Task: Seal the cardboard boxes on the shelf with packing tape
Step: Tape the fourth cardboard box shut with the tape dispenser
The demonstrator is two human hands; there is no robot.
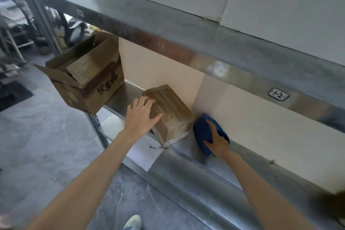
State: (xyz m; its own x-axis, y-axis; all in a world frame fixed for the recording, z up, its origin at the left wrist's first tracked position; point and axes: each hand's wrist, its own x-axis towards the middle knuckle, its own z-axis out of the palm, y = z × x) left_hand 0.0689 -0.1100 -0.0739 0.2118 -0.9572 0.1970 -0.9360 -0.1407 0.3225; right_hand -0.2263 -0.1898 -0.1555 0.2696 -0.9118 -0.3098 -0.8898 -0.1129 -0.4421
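Steadying the box on the shelf with my left hand spread flat on top, I grip the tape gun just right of it in my right hand; next, probably, lifting the gun onto the seam.

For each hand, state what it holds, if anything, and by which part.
Right hand grips the blue tape dispenser across its body. Left hand holds nothing, resting on top of the small box.
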